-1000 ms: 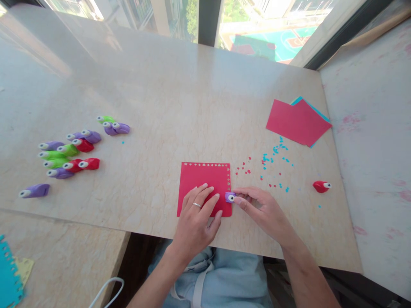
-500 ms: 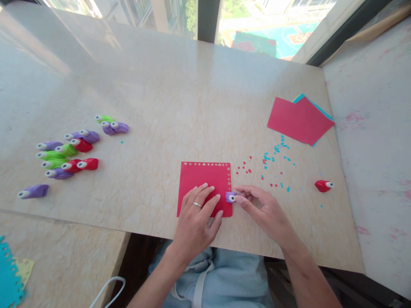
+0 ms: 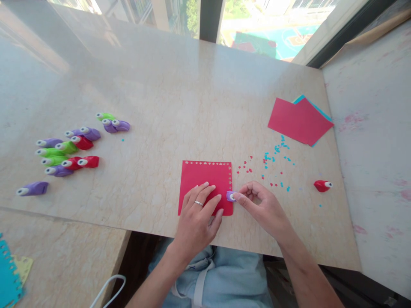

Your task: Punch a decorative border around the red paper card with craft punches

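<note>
A red sheet of paper (image 3: 202, 174) lies on the marble-look counter, with small shaped holes along its far edge and down part of its right edge. My left hand (image 3: 201, 209) rests flat on the sheet, fingers spread, a ring on one finger. At the sheet's right edge sits a small purple craft punch (image 3: 230, 196) with a white button. My right hand (image 3: 261, 207) grips this punch, the thumb on its button and the other fingers curled beside it. The punch partly covers the paper's edge.
Several purple, green and red craft punches (image 3: 66, 148) stand at the left. One red punch (image 3: 323, 185) is at the right, below stacked coloured paper (image 3: 298, 121). Red and blue confetti (image 3: 276, 149) is scattered between. A punched blue sheet (image 3: 9, 273) lies lower left, near a white cable (image 3: 111, 280).
My right thumb has moved further over the punch's button, and the right fingers are more curled. The punch stays at the paper's right edge. My left hand has not visibly moved on the sheet.
</note>
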`<state>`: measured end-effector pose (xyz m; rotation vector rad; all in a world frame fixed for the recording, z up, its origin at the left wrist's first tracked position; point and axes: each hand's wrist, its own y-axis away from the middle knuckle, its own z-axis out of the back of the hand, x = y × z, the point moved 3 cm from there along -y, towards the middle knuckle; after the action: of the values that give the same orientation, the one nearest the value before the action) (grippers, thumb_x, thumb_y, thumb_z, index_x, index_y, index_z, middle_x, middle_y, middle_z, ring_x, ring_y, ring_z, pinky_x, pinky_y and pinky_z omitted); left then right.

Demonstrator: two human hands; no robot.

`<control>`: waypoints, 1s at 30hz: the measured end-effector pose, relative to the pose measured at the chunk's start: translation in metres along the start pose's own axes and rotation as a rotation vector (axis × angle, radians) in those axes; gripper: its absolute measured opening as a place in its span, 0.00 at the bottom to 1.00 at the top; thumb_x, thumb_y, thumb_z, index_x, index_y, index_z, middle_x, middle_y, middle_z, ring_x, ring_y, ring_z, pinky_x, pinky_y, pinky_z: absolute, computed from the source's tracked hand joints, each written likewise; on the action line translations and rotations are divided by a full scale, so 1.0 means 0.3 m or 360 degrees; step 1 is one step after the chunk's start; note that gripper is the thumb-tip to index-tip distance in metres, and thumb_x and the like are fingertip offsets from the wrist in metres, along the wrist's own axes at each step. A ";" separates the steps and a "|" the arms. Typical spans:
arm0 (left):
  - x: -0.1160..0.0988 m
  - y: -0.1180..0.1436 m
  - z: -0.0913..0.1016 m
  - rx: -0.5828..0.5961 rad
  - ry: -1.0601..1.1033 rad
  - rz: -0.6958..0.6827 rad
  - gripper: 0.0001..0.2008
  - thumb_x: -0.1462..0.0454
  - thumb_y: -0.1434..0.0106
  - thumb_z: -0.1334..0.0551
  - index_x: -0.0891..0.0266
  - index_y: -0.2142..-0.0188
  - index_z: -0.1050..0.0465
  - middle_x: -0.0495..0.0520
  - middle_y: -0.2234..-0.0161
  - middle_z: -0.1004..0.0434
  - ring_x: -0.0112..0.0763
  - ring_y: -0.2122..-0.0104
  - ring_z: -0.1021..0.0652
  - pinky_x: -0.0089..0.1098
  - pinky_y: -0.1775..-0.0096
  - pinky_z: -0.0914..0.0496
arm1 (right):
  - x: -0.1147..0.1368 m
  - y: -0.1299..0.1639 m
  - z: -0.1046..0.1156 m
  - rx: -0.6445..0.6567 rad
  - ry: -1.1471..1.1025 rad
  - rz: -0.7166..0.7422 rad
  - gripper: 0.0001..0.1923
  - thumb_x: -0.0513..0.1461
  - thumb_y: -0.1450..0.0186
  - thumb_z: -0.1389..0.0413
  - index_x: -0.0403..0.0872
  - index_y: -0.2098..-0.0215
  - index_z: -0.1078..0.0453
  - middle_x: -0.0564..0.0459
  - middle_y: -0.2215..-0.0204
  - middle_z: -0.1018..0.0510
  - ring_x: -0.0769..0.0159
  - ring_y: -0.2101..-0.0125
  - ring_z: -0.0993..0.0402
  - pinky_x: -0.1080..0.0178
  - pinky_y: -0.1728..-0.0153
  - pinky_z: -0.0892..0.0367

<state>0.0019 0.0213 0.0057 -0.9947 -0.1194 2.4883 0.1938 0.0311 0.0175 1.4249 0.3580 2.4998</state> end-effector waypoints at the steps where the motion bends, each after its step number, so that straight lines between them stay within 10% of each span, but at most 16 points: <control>1: 0.000 0.000 -0.001 0.0003 0.0001 -0.0001 0.11 0.66 0.34 0.39 0.60 0.52 0.27 0.61 0.45 0.28 0.47 0.41 0.31 0.51 0.43 0.33 | 0.000 0.000 -0.001 -0.0002 -0.0003 -0.0001 0.16 0.52 0.37 0.40 0.48 0.69 0.29 0.53 0.73 0.24 0.65 0.72 0.30 0.63 0.70 0.33; 30: 0.001 0.000 -0.003 0.0001 -0.0021 -0.0007 0.09 0.65 0.34 0.39 0.60 0.54 0.26 0.60 0.45 0.27 0.48 0.42 0.31 0.52 0.43 0.33 | -0.011 -0.022 0.018 0.0130 -0.0272 -0.0176 0.21 0.55 0.42 0.38 0.47 0.74 0.34 0.57 0.78 0.33 0.69 0.76 0.40 0.65 0.75 0.44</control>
<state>0.0023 0.0213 0.0049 -0.9773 -0.1249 2.4911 0.2007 0.0367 0.0155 1.5903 0.4957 2.2809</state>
